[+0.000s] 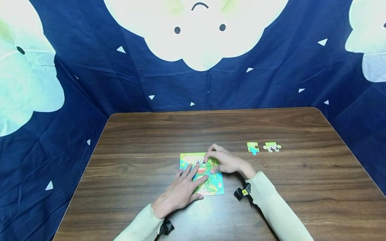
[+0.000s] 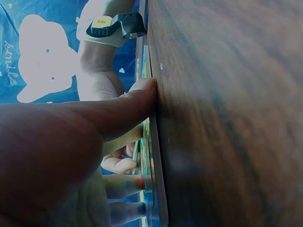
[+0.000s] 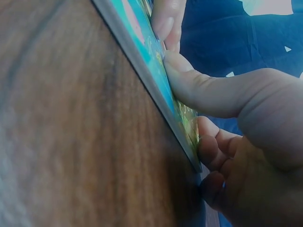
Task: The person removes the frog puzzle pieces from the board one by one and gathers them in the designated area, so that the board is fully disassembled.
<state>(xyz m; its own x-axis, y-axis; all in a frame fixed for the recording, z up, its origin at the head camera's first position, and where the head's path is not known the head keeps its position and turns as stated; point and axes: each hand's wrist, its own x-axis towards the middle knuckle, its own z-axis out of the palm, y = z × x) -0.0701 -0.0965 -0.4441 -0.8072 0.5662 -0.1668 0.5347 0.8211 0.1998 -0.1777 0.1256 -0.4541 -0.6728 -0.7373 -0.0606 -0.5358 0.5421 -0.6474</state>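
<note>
A frog picture jigsaw board [image 1: 215, 187] lies flat on the brown table. My left hand [image 1: 182, 189] rests on its left half with fingers spread, the thumb at the near edge. The left wrist view shows that thumb [image 2: 137, 97] close up against the board's edge. Over the board's upper right part, my right hand [image 1: 224, 160] bends thumb and index finger about a puzzle piece, mostly hidden. In the left wrist view a thin piece edge [image 2: 136, 152] stands slightly raised by those fingers. The right thumb [image 3: 189, 80] touches the picture surface.
Two loose puzzle pieces lie to the right of the board: a yellow-green and blue one [image 1: 252, 147] and one with frog eyes [image 1: 272, 147]. A blue cloth with white clouds [image 1: 199, 43] hangs behind the table [image 1: 144, 134]. Both wrists wear black straps with cameras.
</note>
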